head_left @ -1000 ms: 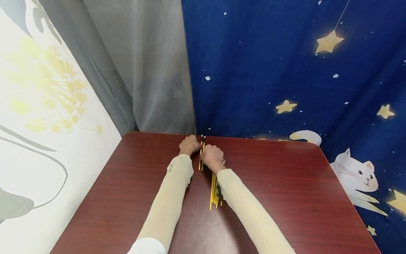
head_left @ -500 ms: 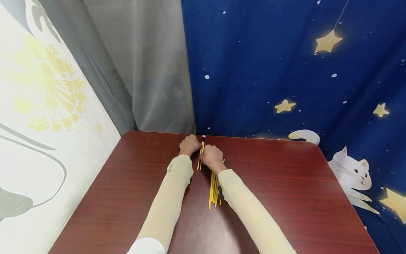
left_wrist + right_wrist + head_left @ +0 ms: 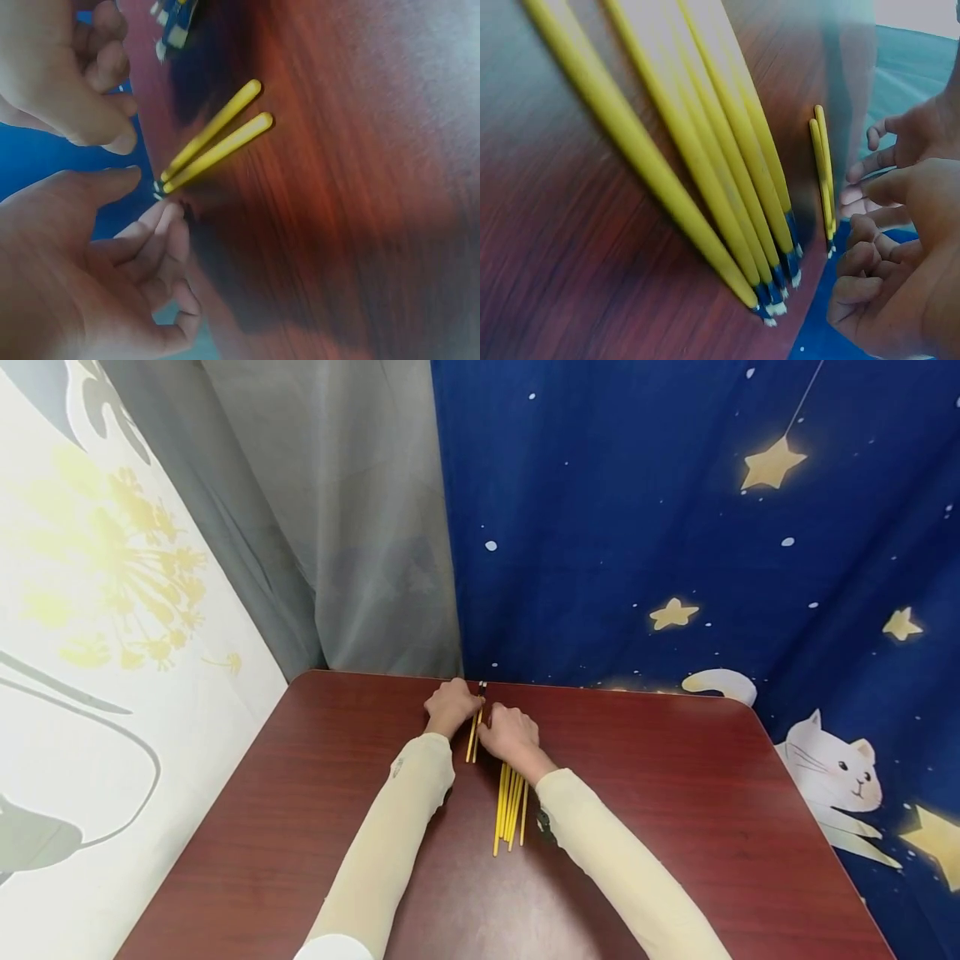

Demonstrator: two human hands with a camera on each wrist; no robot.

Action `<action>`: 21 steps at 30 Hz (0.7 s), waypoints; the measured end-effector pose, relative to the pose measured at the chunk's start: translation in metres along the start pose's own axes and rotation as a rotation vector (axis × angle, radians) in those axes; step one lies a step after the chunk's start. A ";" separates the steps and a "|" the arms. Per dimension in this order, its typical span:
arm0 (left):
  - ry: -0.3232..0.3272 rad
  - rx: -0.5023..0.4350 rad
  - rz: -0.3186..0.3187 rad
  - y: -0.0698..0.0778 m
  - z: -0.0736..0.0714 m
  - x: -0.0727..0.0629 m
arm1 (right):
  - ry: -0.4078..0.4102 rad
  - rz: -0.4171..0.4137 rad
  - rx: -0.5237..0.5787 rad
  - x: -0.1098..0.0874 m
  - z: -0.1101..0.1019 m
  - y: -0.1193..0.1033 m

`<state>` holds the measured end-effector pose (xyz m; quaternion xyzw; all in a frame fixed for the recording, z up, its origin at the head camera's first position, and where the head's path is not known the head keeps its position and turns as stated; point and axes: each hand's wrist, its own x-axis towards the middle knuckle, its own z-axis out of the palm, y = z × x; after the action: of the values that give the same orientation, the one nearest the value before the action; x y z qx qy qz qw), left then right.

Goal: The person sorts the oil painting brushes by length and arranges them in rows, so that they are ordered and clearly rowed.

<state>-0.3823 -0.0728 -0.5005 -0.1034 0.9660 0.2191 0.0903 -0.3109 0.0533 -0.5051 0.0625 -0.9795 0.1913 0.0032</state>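
Observation:
Two thin paintbrushes (image 3: 472, 739) with yellow handles, dark ferrules and pale bristles lie nearly parallel close to the table's far edge. Just left of them is my left hand (image 3: 451, 703), fingers bent and thumb extended, fingertips by the bristle ends; whether they touch is unclear in the left wrist view. My right hand (image 3: 512, 732) hovers to the right of this pair, fingers loosely curled around nothing. Several more paintbrushes (image 3: 705, 150) lie in a bunch below the right hand, bristles toward the far edge, one handle slightly apart. From the head, their bristle ends are hidden by that hand.
The reddish-brown wooden table (image 3: 637, 793) extends around the brushes. Behind its far edge hang a grey curtain (image 3: 382, 527) and a blue curtain (image 3: 585, 527) with stars and a cat. A pale patterned panel (image 3: 90, 693) stands at the left.
The pair's bristle ends have come closer together. My right hand has shifted slightly right, away from the pair, and its forearm has swung right, uncovering more of the bunch. My left hand has edged right.

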 end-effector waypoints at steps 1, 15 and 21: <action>0.008 -0.009 0.017 0.000 0.001 -0.002 | 0.000 -0.002 0.001 -0.002 -0.001 0.002; 0.104 -0.018 0.251 -0.002 0.013 -0.039 | 0.008 -0.052 0.005 -0.037 -0.021 0.037; 0.086 -0.017 0.315 -0.001 0.015 -0.057 | 0.014 -0.071 -0.022 -0.045 -0.029 0.049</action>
<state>-0.3254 -0.0580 -0.5023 0.0392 0.9714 0.2340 0.0125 -0.2723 0.1144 -0.4978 0.0957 -0.9787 0.1806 0.0178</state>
